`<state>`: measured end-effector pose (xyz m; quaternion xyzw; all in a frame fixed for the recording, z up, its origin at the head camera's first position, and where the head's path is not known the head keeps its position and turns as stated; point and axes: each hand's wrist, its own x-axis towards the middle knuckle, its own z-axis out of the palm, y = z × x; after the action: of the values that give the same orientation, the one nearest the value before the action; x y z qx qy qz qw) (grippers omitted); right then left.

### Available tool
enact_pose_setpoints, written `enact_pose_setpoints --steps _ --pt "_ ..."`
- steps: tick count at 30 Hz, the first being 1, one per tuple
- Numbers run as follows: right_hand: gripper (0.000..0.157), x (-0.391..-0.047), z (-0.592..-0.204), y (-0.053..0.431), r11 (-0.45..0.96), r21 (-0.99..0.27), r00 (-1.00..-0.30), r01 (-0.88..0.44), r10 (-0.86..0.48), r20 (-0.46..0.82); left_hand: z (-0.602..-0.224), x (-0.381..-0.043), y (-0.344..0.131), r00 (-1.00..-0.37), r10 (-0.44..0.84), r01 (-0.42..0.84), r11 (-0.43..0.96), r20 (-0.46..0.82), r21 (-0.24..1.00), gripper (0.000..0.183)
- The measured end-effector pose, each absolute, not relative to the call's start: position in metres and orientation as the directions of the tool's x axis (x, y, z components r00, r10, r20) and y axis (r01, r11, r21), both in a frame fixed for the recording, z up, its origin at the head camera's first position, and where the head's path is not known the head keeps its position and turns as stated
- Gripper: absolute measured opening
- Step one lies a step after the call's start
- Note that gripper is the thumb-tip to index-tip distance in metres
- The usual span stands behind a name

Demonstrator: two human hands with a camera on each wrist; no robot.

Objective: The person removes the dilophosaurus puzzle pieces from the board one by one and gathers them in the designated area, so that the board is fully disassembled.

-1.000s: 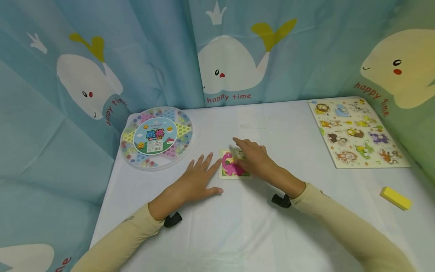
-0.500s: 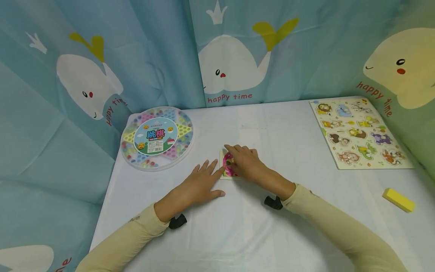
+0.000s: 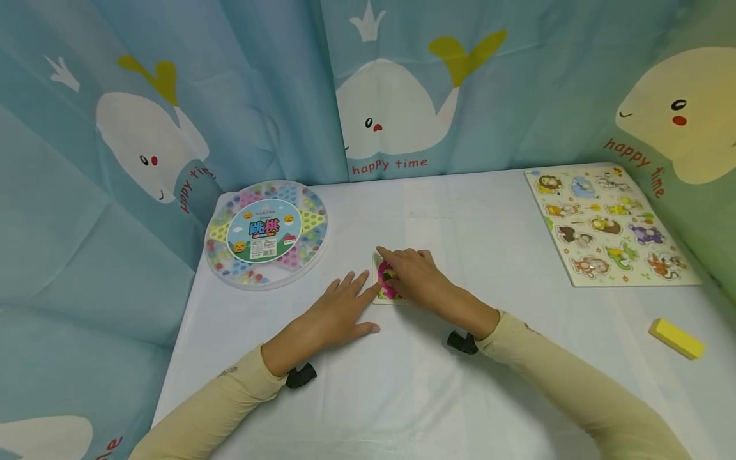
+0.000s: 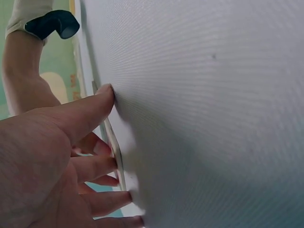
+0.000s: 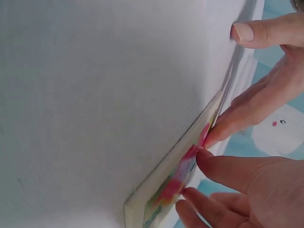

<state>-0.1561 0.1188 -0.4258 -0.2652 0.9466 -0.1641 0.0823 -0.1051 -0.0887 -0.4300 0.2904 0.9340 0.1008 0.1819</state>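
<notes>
A small square jigsaw puzzle [image 3: 384,298] with a pink dinosaur in a pale frame lies on the white-covered table. My right hand [image 3: 418,276] covers much of its right side. Thumb and fingertips come together at a puzzle piece [image 5: 187,164] near the dinosaur's middle, and a dark patch shows beside the thumb. My left hand [image 3: 339,314] rests on the cloth with its fingers spread, the index fingertip at the puzzle's left edge. Seen from the left wrist, the left thumb [image 4: 97,107] points along the tabletop, away from the other fingers.
A round Chinese checkers set [image 3: 263,231] with marbles under a clear lid lies at the back left. At the back right is an animal peg puzzle board [image 3: 604,223]. A yellow block [image 3: 676,338] lies at the right. A whale-print curtain [image 3: 276,96] stands behind.
My right hand has moved left and down onto the puzzle, with its thumb and fingertips now on the dinosaur. The left hand has shifted slightly right and stays at the puzzle's edge.
</notes>
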Motion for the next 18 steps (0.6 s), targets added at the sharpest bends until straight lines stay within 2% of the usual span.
enact_pose_setpoints --steps 9,18 --pt "0.067 -0.160 -0.421 0.113 0.810 -0.276 -0.828 -0.518 -0.555 -0.075 -0.430 -0.105 -0.089 -0.770 0.574 0.507 0.815 -0.277 0.280 0.081" --pt "0.064 -0.172 -0.414 0.110 0.819 -0.259 -0.809 -0.511 -0.561 -0.176 -0.429 -0.106 -0.085 -0.775 0.565 0.507 0.824 -0.284 0.255 0.081"
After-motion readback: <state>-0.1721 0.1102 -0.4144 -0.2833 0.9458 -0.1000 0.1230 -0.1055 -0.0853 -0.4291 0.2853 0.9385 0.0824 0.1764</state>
